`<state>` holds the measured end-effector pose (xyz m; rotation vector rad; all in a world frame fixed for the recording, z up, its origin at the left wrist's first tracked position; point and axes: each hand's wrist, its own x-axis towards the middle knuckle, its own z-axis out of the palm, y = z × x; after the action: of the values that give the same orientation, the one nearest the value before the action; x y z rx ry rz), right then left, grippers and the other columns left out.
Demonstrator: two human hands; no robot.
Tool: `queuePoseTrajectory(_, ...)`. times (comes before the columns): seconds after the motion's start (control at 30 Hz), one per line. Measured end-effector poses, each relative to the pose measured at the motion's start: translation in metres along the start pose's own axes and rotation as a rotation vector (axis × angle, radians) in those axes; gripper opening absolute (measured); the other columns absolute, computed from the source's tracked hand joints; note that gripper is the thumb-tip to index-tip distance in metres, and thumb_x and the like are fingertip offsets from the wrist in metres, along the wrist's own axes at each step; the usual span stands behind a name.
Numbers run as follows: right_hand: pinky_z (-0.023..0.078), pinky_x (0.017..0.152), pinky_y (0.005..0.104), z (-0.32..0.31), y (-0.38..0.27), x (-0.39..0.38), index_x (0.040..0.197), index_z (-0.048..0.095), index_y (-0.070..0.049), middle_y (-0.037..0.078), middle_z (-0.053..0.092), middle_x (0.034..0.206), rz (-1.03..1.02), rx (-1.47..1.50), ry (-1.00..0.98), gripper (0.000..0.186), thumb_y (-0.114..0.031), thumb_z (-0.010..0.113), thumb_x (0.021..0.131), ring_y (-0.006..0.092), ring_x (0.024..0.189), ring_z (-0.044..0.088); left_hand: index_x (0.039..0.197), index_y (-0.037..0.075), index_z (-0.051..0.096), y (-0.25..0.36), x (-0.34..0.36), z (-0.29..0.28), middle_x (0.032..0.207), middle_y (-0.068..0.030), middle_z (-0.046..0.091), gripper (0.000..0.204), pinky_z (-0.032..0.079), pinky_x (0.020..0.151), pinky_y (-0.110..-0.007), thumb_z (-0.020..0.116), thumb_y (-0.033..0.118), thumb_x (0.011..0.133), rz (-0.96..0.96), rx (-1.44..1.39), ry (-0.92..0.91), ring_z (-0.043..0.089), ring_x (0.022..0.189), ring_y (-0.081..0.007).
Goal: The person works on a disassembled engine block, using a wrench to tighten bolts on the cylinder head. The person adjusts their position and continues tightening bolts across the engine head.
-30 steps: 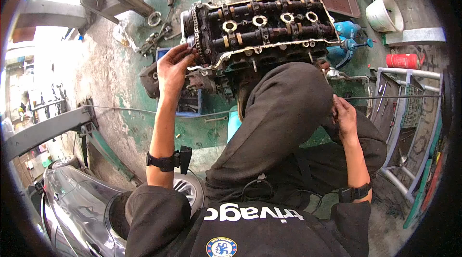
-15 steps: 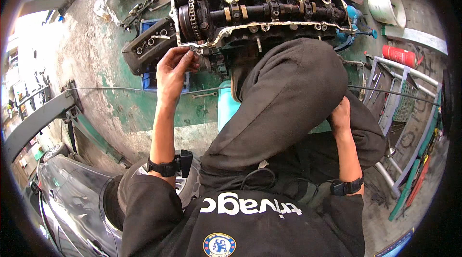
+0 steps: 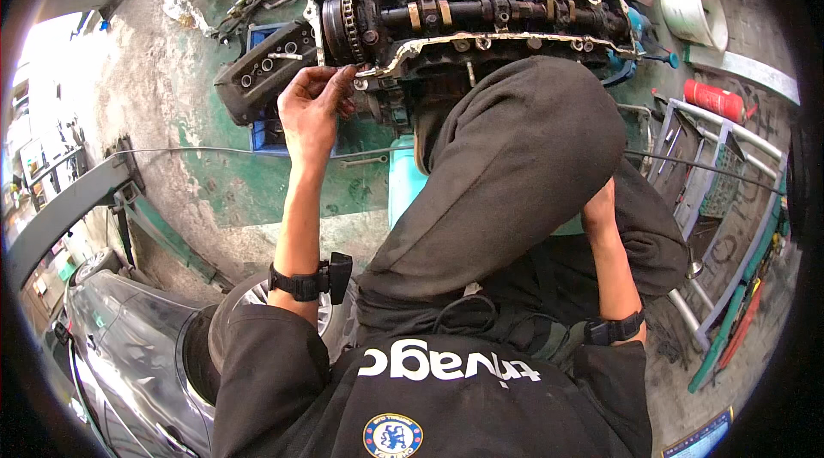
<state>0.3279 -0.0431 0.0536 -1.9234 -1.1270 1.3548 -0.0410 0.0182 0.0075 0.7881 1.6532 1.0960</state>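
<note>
Left grip [image 3: 309, 115] moved to near-left corner of engine [image 3: 455, 14], pinched together, contents unclear

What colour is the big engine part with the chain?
The engine part is mostly black with a pale edge; the head view shows it best.

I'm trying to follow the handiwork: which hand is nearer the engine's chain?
Left. The left hand is at a corner of the engine, just below the chain in the picture; the right hand is farther off, partly hidden behind a leg.
</note>
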Motion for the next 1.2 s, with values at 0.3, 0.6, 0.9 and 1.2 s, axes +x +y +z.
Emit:
queuePoseTrajectory(0.3, 0.046, 0.084, 0.0305, 0.006, -0.004, 0.0, 0.106, 0.064, 0.006, 0.008, 0.067, 0.104, 0.07, 0.022, -0.008, 0.026, 0.0, 0.044, 0.09, 0.0175, 0.091, 0.058, 0.107, -0.006, 0.064, 0.013, 0.001, -0.003, 0.081, -0.0063, 0.069, 0.028, 0.049, 0.06, -0.02, 0.071, 0.01, 0.085, 0.013, 0.135, -0.058, 0.062, 0.066, -0.0087)
queuePoseTrajectory(0.6, 0.046, 0.082, 0.0314, 0.01, 0.001, 0.003, 0.104, 0.064, 0.006, 0.008, 0.068, 0.101, 0.042, -0.034, 0.006, 0.027, 0.002, 0.043, 0.088, 0.0175, 0.089, 0.059, 0.118, -0.01, 0.053, 0.031, 0.017, -0.017, 0.097, -0.0156, 0.067, 0.031, 0.057, 0.072, -0.028, 0.06, 0.001, 0.09, -0.06, 0.027, -0.384, 0.068, 0.08, -0.019)
queuePoseTrajectory(0.9, 0.047, 0.081, 0.0304, 0.013, 0.001, 0.0, 0.104, 0.065, 0.004, 0.007, 0.068, 0.098, 0.0, -0.036, -0.024, 0.028, 0.002, 0.042, 0.087, 0.0162, 0.088, 0.059, 0.104, -0.005, 0.065, 0.029, 0.014, -0.02, 0.086, -0.0126, 0.069, 0.022, 0.053, 0.069, -0.026, 0.067, 0.006, 0.085, 0.072, 0.404, -0.263, 0.066, 0.074, -0.0144)
queuePoseTrajectory(1.2, 0.047, 0.081, 0.0295, 0.017, -0.005, -0.004, 0.103, 0.066, 0.003, 0.006, 0.068, 0.096, 0.005, -0.051, -0.01, 0.024, 0.002, 0.048, 0.087, 0.0152, 0.088, 0.059, 0.103, -0.001, 0.066, 0.024, 0.02, -0.017, 0.08, -0.0089, 0.069, 0.028, 0.05, 0.065, -0.024, 0.074, 0.009, 0.079, 0.191, 0.456, -0.214, 0.063, 0.07, -0.0103)
